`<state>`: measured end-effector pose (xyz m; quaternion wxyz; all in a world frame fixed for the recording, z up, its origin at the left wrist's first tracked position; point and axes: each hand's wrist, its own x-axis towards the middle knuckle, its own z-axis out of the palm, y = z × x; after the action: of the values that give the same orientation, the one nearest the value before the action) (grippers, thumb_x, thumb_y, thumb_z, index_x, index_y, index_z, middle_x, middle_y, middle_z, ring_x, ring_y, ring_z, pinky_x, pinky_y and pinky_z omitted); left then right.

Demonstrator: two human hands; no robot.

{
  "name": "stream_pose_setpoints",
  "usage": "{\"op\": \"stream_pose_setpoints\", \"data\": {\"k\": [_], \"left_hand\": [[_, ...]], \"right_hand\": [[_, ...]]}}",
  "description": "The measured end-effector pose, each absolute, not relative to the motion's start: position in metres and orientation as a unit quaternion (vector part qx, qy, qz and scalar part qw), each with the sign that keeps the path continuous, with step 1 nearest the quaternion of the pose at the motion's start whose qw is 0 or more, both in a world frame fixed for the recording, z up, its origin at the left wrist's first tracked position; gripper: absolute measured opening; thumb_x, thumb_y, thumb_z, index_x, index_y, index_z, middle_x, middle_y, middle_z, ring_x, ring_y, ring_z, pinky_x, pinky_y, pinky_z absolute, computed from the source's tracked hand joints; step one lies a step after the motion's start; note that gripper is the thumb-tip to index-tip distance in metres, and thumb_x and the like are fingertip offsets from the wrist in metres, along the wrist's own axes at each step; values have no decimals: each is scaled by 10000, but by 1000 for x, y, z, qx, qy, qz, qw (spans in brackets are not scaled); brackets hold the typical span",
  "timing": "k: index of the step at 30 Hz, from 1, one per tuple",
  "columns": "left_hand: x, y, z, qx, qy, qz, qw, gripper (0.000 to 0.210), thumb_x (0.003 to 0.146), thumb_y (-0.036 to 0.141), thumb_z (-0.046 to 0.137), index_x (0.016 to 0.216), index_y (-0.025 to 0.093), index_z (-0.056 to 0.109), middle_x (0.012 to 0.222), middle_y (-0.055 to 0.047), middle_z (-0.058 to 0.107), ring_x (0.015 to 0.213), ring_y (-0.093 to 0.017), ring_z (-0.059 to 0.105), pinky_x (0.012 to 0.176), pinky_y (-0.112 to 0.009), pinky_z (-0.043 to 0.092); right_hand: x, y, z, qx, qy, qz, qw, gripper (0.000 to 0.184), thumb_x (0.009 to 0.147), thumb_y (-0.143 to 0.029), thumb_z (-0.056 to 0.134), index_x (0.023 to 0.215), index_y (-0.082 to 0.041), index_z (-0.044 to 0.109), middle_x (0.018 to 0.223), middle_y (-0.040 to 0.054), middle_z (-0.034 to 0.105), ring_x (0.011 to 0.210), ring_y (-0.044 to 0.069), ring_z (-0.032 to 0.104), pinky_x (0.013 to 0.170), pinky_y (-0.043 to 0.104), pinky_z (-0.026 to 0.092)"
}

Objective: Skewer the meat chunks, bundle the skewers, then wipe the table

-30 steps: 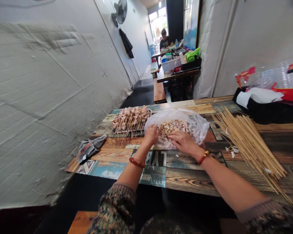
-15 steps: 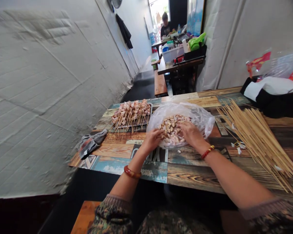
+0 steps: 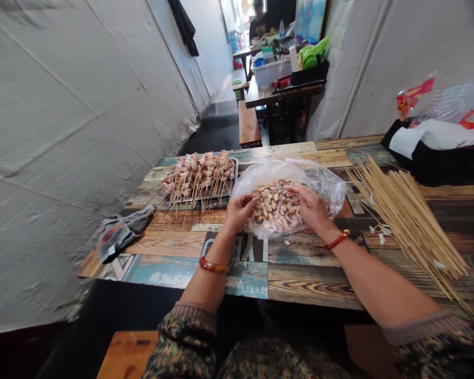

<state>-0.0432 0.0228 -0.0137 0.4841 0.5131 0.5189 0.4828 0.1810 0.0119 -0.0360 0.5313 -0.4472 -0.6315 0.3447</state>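
Translucent white plastic bag (image 3: 332,187), spread open, lies mid-table on the patchwork wood-print table (image 3: 312,287). In it: a heap of small tan-and-pink pieces (image 3: 274,205).

Left hand (image 3: 237,211): at the bag's left side, fingers bent inward with the tips at the edge of the heap; cannot tell whether they grip a piece or the plastic. Right hand (image 3: 311,206): over the right part of the heap, fingers loosely curled; contents of the grasp, if any, cannot be made out.

Left of the bag: pale pink meat threaded on thin wooden skewers (image 3: 201,176), piled on a silver metal tray (image 3: 236,167). Nearer, far left: crumpled grey cloth (image 3: 126,231). Right of the bag: fanned bundle of bare tan sticks (image 3: 411,216).
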Motion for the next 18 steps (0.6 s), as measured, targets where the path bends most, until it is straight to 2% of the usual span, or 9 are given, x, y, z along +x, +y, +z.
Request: {"op": "stream_pose_setpoints", "data": {"k": [2, 5, 9, 13, 18], "left_hand": [[-46, 17, -10, 499, 508, 470, 521, 250, 694, 352, 769, 801, 155, 658, 598, 5, 645, 428, -75, 483, 403, -185, 328], [-51, 11, -5, 485, 503, 454, 553, 257, 724, 371, 745, 838, 157, 659, 632, 11, 649, 413, -57, 449, 377, -172, 291], [-53, 13, -6, 514, 488, 449, 545, 224, 733, 341, 729, 830, 140, 707, 665, -14, 675, 523, -88, 549, 453, -171, 394], [-54, 17, -10, 517, 485, 468, 528, 194, 772, 307, 685, 859, 137, 716, 712, -26, 697, 565, -97, 585, 491, -176, 447], [-55, 20, -12, 439, 496, 527, 532, 296, 822, 269, 650, 1080, 126, 630, 827, -37, 695, 571, -85, 626, 472, -157, 438]], "right_hand": [[179, 11, -34, -440, -600, 390, 543, 354, 970, -387, 426, 1178, -242, 672, 1223, 85, 659, 1041, 213, 667, 868, 396, 601], [177, 9, -32, -420, -576, 447, 540, 404, 955, -472, 484, 1275, -264, 616, 1333, 56, 619, 1195, 217, 608, 993, 410, 546], [179, 7, -31, -411, -590, 439, 539, 401, 955, -442, 521, 1317, -284, 589, 1415, 20, 572, 1338, 215, 497, 1131, 431, 421], [184, 7, -29, -465, -586, 374, 548, 361, 972, -430, 483, 1254, -259, 627, 1299, 56, 655, 1223, 226, 595, 1054, 438, 484], [181, 1, -20, -501, -668, 224, 503, 317, 976, -384, 464, 1147, -239, 688, 1105, 74, 731, 1072, 234, 659, 1021, 433, 487]]}}
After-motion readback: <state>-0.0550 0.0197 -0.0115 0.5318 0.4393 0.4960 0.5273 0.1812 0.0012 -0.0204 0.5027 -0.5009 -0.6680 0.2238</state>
